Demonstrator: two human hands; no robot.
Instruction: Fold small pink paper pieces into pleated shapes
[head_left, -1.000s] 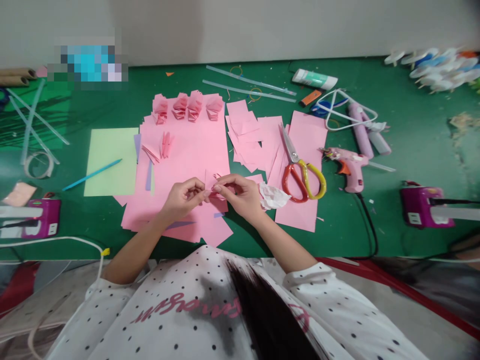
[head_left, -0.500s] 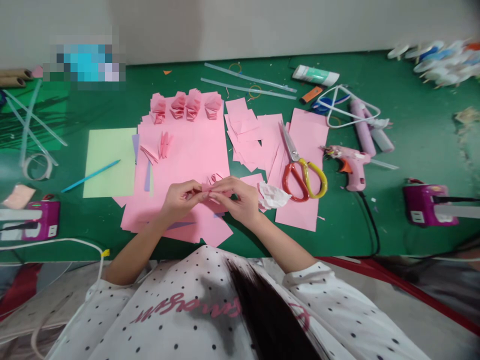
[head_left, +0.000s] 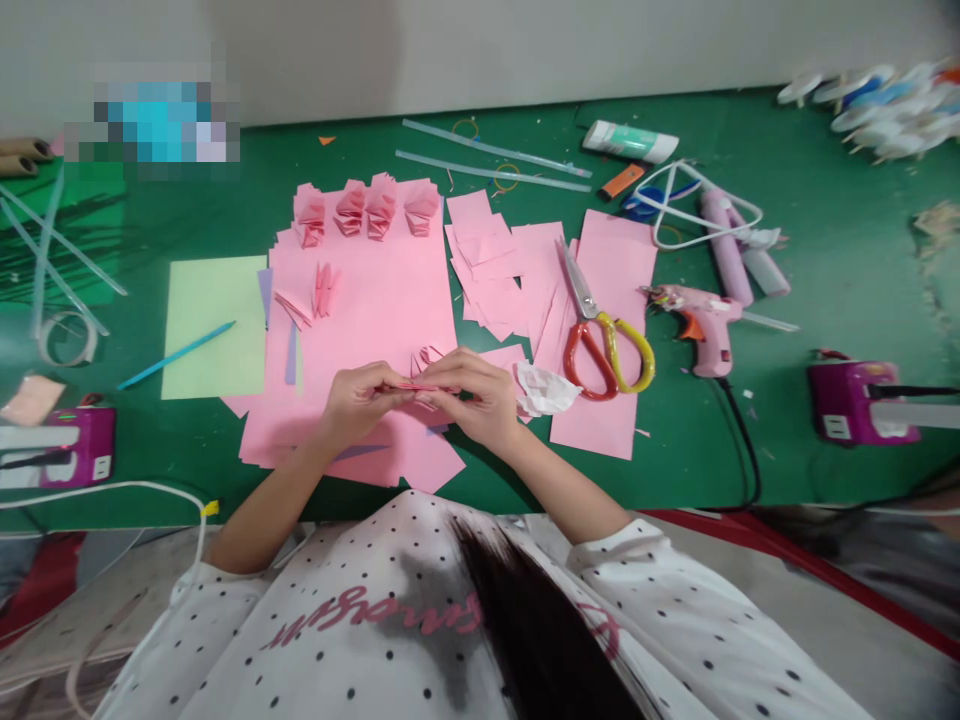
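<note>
On the green felt-like table top lies a big smooth sheet of pink paper, and just above its near edge I hold a small folded pink paper piece, thin and flat with crisp pleats. My left hand pinches its left end, fingers curled tight around the strip. My right hand grips the other end the same way, fingertips pressed down on the folds, knuckles up. Both wrists angle inward so the hands meet at the middle, forearms coming from my spotted sleeves. Four fanned pink pleated pieces sit in a row at the sheet's far edge. Just right of my right hand lies a crumpled white scrap, then scissors with red and yellow handles on cut pink squares, and a pink glue gun beyond.
</note>
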